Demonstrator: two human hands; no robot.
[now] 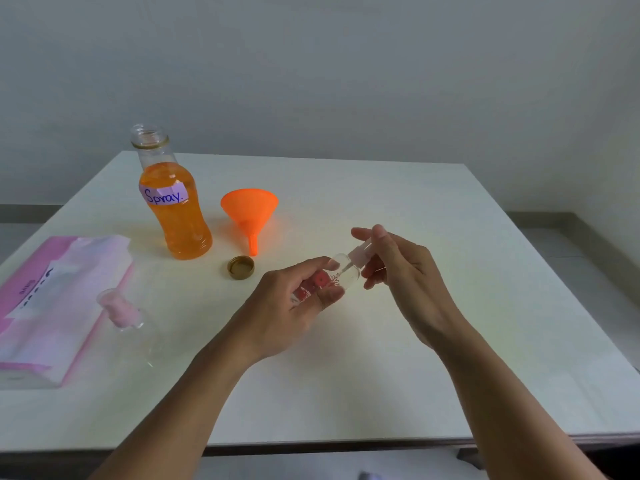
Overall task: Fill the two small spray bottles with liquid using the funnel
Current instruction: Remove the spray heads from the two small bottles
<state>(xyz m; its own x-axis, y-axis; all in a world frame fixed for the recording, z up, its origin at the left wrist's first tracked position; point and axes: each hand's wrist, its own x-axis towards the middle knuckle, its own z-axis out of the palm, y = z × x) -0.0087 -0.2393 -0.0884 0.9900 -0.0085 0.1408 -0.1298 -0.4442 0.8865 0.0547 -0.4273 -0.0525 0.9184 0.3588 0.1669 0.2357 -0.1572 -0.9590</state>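
My left hand (294, 306) grips a small clear spray bottle (327, 280) with red flower prints, tilted above the table's middle. My right hand (398, 271) pinches its pale pink spray head (360, 254), whose thin tube still reaches into the bottle's neck. A second small spray bottle (133, 327), clear with a pink cap, stands at the left. The orange funnel (250, 213) lies on its side behind my hands. An uncapped bottle of orange liquid (175, 206), labelled "Spray", stands left of the funnel.
A gold cap (240, 267) lies top down in front of the funnel. A pink tissue pack (52, 306) sits at the left edge of the white table (381, 393). A grey wall rises behind the table.
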